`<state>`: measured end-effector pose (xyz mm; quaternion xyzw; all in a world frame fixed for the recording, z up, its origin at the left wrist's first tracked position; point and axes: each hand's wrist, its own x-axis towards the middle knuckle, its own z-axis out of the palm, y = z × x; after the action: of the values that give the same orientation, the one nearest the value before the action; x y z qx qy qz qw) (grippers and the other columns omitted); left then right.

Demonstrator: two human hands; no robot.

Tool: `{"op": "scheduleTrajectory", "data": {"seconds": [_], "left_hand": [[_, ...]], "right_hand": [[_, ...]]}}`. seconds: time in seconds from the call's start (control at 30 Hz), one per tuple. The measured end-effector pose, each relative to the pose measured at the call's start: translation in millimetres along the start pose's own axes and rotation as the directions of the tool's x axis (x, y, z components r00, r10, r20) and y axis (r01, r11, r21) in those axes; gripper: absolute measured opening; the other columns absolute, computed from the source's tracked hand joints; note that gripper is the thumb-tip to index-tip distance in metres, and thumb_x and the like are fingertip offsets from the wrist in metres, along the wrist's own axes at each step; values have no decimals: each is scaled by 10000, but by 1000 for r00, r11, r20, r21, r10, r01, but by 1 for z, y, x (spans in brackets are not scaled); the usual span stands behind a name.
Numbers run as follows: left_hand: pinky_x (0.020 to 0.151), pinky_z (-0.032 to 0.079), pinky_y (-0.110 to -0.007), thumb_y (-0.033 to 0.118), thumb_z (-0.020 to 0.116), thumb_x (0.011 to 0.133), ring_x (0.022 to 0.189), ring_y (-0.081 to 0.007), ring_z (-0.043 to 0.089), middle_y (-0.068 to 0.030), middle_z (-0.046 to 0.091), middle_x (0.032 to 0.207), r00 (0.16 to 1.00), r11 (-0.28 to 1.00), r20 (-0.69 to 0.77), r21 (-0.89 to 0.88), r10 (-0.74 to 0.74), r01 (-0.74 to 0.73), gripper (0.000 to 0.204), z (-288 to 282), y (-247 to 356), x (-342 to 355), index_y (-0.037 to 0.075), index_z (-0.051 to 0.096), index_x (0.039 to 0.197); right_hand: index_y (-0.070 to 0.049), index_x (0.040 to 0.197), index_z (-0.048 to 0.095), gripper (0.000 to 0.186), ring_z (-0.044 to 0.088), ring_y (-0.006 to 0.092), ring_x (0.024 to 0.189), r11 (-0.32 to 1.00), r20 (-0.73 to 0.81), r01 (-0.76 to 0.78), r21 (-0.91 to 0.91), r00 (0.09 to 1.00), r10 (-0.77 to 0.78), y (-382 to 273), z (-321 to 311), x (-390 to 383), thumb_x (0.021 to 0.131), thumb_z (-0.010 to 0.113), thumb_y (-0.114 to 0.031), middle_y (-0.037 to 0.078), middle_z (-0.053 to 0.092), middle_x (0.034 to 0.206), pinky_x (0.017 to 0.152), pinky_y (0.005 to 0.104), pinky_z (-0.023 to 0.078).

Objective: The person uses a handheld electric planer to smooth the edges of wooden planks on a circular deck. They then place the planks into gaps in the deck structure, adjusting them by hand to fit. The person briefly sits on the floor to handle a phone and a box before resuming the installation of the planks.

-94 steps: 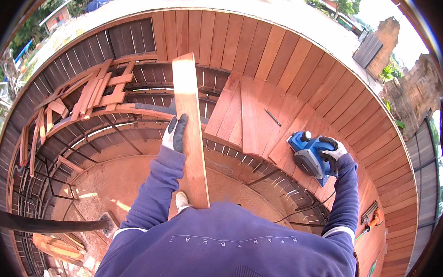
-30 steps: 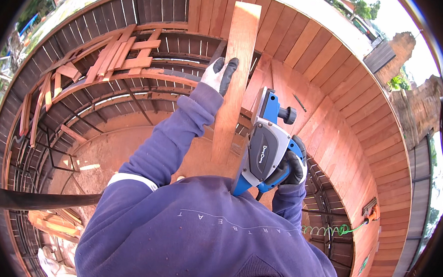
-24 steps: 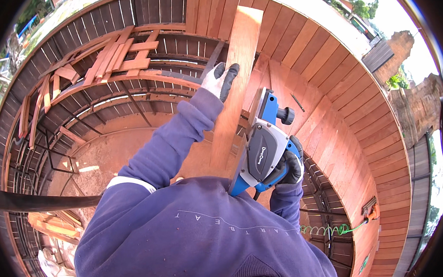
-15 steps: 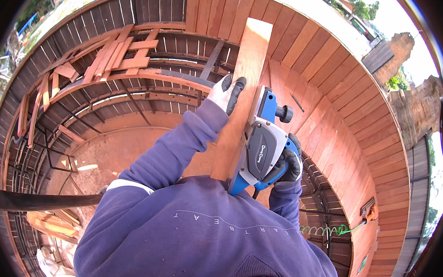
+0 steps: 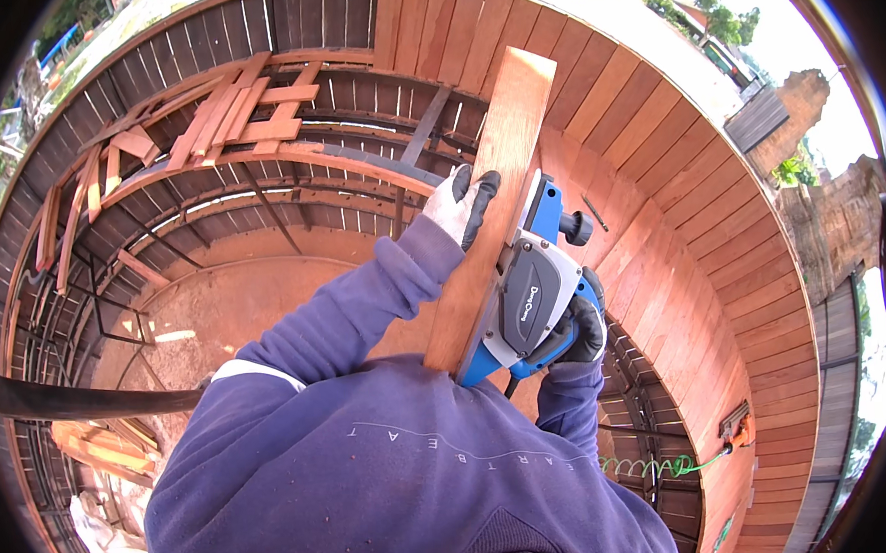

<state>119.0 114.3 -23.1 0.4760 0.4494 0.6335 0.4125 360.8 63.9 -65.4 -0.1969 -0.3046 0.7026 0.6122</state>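
Note:
A long reddish wooden board (image 5: 498, 173) is gripped by my gloved left hand (image 5: 462, 205), whose fingers wrap over its side. Against the board's right edge lies a blue and grey electric planer (image 5: 529, 292), turned on its side and reaching down to my sweatshirt. My gloved right hand (image 5: 578, 329) is closed on the planer's rear handle. Right of the planer, a thin dark pencil-like item (image 5: 594, 211) rests on the fitted planks (image 5: 644, 286).
Loose boards (image 5: 229, 117) lie on the curved frame at upper left, with more pieces (image 5: 101, 445) and white sacking (image 5: 106, 534) at lower left. An orange tool (image 5: 738, 428) with a coiled green hose rests at right. A dark bar (image 5: 78, 394) crosses the left side.
Since three seconds ago, the planer has moved leftward beside the board. Over the last second my left hand and the board have slid down toward me, and the board now meets the planer.

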Motion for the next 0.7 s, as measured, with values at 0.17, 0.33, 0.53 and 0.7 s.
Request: {"op": "scheduleTrajectory", "data": {"seconds": [0.17, 0.33, 0.53, 0.7], "left_hand": [[722, 458, -243, 302, 573, 986, 812, -72, 505, -33, 600, 911, 998, 984, 41, -170, -54, 60, 330, 2, -6, 0, 3, 577, 1126], [780, 485, -195, 153, 541, 1005, 899, -48, 567, -9, 622, 975, 992, 964, 73, -242, -98, 113, 162, 1, 1, -5, 30, 572, 1107], [619, 425, -214, 247, 553, 1002, 725, -36, 466, 15, 540, 812, 998, 931, -38, -364, -54, 36, 249, 12, 13, -17, 12, 571, 1082], [854, 472, -205, 109, 511, 1009, 957, -66, 570, -25, 603, 1075, 991, 984, 128, -167, -47, 68, 185, 0, 12, -18, 6, 534, 1162]], "right_hand": [[-39, 1373, 463, 547, 567, 152, 566, 999, 11, 18, 30, 1000, -18, -3, 2, 5, 861, 636, -126, 93, 579, 727, 559, 298, 528], [-49, 1369, 469, 532, 582, 160, 583, 999, -3, 34, 6, 999, -34, -9, 8, 10, 861, 616, -108, 103, 595, 760, 577, 306, 543], [-57, 1368, 470, 518, 603, 163, 638, 997, -189, 50, -63, 980, -61, -13, 41, 13, 866, 591, -100, 108, 616, 850, 676, 362, 579], [-61, 1380, 457, 526, 601, 162, 634, 998, -21, 58, -16, 998, -59, -19, 20, 21, 873, 587, -119, 93, 603, 834, 672, 360, 578]]}}
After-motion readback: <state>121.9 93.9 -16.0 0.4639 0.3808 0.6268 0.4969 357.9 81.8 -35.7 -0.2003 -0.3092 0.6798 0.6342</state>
